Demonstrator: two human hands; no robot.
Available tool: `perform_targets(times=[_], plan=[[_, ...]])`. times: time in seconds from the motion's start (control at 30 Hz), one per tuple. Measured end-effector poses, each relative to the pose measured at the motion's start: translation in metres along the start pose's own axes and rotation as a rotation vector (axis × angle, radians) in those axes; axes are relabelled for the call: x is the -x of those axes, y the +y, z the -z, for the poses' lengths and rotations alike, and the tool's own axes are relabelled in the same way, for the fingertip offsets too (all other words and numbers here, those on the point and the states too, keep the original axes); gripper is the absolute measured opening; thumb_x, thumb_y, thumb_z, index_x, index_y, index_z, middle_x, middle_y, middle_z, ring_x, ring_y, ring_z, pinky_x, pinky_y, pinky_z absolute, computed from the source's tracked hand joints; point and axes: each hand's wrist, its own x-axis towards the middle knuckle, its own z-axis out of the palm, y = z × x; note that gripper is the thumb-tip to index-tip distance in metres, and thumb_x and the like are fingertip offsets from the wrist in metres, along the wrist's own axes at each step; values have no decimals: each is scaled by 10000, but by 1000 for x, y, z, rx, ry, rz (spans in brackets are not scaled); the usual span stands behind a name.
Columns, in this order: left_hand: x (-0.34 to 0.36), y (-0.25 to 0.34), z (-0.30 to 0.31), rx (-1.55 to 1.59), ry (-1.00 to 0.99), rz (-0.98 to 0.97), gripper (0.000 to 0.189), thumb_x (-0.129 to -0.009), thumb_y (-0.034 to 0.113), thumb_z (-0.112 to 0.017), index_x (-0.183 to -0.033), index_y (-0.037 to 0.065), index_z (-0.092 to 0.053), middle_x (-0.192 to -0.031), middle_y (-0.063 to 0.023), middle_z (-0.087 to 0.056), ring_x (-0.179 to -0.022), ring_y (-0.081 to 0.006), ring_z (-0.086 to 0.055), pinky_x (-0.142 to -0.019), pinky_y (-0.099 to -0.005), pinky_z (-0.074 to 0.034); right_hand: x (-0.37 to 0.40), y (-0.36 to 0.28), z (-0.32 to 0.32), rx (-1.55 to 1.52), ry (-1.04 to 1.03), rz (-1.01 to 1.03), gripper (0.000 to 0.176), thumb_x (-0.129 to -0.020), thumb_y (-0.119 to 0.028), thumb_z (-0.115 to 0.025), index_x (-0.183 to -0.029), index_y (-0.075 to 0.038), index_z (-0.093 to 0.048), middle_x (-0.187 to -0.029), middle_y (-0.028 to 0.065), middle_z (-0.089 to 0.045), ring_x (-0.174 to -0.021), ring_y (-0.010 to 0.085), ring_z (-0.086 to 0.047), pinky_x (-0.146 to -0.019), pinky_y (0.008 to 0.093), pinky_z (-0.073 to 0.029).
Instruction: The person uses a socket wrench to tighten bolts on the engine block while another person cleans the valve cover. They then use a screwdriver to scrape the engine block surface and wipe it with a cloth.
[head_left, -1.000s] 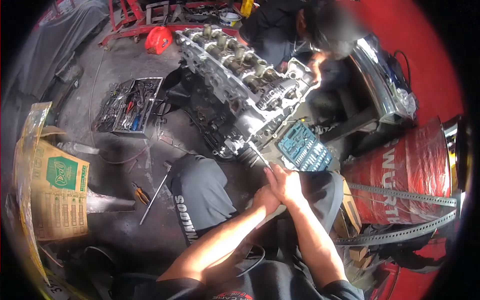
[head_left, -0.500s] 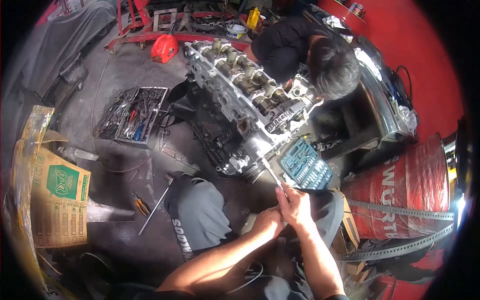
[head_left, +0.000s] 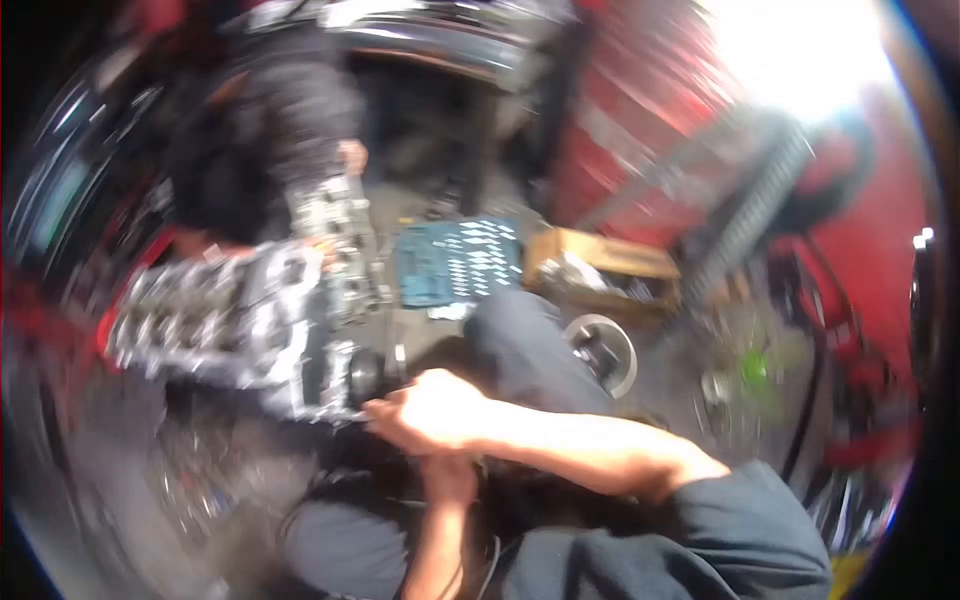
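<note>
Blur now smears the swung view; right hand (head_left: 432, 410) and left hand (head_left: 447, 478) stay together, engine (head_left: 230, 320) just left of their fingers, grip impossible to tell.

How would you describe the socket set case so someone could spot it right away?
Find the big silvery engine on the left of the view. Just right of it, on the floor, lies a flat open case holding rows of pale pieces. Its teal colour sets it apart from the brown cardboard box next to it on the right.
</note>
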Motion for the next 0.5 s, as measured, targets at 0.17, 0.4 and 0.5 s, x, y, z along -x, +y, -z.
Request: perform_targets(times=[0.17, 0.4, 0.5], plan=[[9, -24, 17, 13, 13, 57, 546, -1024, 421, -532, -1348, -13, -463, -1263, -95, -553, -1184, -200, -530, -1014, -372, -441, 6, 13, -13, -170, 216, 81, 242, -928, -270, -526, -842, -72, -634, -643, 107, -637, -604, 320, -659, -548, 462, -506], [13, -22, 20, 13, 40, 70, 426, -1031, 377, -503, -1217, -6, -516, -1141, -111, -593, -1066, -215, -582, -921, -376, -477, 0, 18, -26, -272, 336, 82, 148, -712, -211, -635, -661, -72, -640, -587, 135, -626, -589, 334, -653, -605, 449, -530], [12, -16, 17, -78, 71, 69, 413, -1032, 374, -478, -1158, -14, -542, -1079, -126, -614, -1012, -233, -607, -876, -381, -485, 1, 12, -19, -315, 337, 18, 167, -699, -243, -676, -682, -76, -673, -649, 117, -641, -648, 314, -654, -652, 427, -526]])
